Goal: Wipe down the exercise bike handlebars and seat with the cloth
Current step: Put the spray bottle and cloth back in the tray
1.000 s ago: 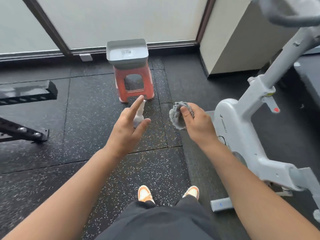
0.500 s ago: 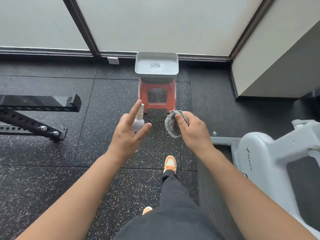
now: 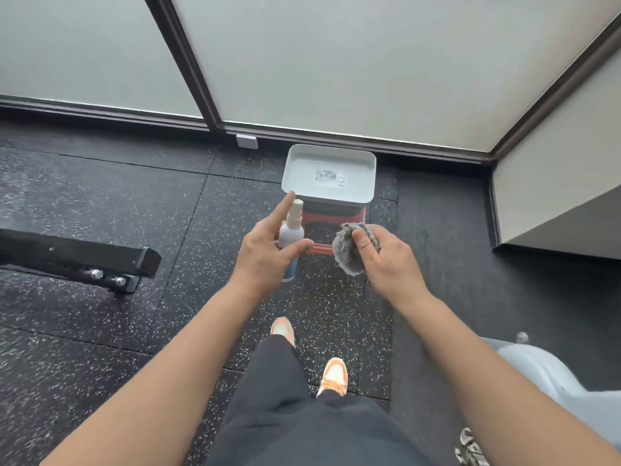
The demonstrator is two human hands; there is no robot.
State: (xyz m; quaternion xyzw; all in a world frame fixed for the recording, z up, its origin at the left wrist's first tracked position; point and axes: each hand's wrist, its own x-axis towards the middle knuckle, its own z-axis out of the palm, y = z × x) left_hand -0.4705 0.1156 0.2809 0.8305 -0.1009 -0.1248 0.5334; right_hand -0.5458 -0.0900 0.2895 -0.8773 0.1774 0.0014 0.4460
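My left hand [image 3: 265,253] grips a small white spray bottle [image 3: 291,230], index finger stretched up beside its nozzle. My right hand [image 3: 386,260] holds a crumpled grey cloth [image 3: 347,250], thumb pressed on it. The two hands are close together, a little above the floor. Only a pale grey part of the exercise bike [image 3: 544,375] shows at the lower right edge. Its handlebars and seat are out of view.
An empty grey tray [image 3: 295,169] sits on a red stool [image 3: 336,216] by the frosted window, just beyond my hands. A black steel frame [image 3: 100,260] lies on the speckled rubber floor at the left. My orange shoes [image 3: 332,376] stand below.
I have walked toward the stool, which is now nearer. The bike has slid off to the lower right edge. Both hands keep the same hold on bottle and cloth.
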